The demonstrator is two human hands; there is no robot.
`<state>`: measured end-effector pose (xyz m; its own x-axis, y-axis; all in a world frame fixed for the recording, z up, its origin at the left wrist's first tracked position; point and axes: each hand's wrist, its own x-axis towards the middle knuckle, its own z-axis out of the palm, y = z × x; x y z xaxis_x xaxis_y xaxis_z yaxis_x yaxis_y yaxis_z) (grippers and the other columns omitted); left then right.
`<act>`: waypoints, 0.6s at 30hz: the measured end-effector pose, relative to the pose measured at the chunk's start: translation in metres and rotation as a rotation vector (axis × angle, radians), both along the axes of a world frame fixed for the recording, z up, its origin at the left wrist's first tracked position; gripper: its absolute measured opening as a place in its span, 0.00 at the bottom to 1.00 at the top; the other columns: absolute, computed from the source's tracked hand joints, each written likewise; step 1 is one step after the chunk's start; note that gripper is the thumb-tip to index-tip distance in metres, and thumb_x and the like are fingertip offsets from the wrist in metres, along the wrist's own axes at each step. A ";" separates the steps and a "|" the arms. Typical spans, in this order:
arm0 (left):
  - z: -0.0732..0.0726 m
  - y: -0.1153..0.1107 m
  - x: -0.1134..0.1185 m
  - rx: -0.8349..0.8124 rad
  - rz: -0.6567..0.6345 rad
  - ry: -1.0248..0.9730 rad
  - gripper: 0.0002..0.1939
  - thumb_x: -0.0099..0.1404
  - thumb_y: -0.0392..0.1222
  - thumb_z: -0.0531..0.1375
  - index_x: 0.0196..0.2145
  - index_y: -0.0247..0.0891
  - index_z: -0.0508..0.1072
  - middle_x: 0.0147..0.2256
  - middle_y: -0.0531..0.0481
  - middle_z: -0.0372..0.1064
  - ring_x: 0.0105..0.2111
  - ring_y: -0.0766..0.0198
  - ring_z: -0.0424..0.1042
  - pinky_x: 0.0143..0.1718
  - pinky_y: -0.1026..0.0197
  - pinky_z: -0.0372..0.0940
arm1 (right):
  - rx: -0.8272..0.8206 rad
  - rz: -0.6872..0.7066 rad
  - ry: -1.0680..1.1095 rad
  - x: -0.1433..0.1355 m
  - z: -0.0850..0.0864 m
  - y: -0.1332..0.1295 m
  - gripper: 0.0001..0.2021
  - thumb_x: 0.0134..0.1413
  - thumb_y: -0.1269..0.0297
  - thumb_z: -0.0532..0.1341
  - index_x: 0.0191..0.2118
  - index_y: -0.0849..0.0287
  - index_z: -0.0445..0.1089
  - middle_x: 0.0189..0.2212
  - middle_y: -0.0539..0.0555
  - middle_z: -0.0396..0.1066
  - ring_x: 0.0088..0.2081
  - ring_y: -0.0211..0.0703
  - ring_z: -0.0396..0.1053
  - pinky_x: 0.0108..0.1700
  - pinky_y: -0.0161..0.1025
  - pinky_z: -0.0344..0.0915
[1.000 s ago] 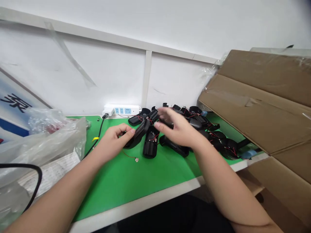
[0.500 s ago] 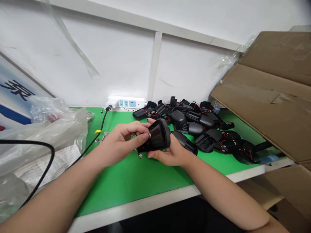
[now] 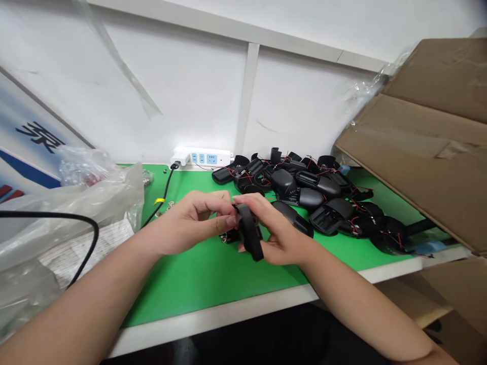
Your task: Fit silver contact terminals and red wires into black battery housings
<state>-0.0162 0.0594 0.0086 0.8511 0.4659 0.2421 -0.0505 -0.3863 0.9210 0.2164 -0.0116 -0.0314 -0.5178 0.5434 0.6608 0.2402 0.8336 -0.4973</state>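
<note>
Over the green mat, my right hand is wrapped around a black plastic housing, which is turned so its rim shows nearly edge-on. My left hand is closed, thumb and index finger pinched against the left side of that housing; what sits between the fingertips is hidden. Small shiny metal parts show just below the left fingertips, too small to name. Close behind my right hand lies a heap of similar black housings with thin red and black wires.
A white power strip with a plugged-in black cable stands against the wall. Clear plastic bags and a printed sheet lie at left. A cardboard box leans in from the right. The green mat reaches the table's front edge.
The housing has been turned in my right hand, from showing its hollow inside to showing its rim edge-on. My left fingers stay at its left side.
</note>
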 end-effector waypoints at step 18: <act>0.000 -0.002 0.001 0.102 0.111 0.063 0.14 0.73 0.46 0.62 0.32 0.35 0.75 0.31 0.52 0.69 0.31 0.65 0.67 0.33 0.63 0.63 | -0.012 -0.118 -0.056 0.001 0.003 -0.006 0.38 0.69 0.62 0.65 0.78 0.47 0.48 0.60 0.63 0.63 0.61 0.54 0.66 0.63 0.56 0.71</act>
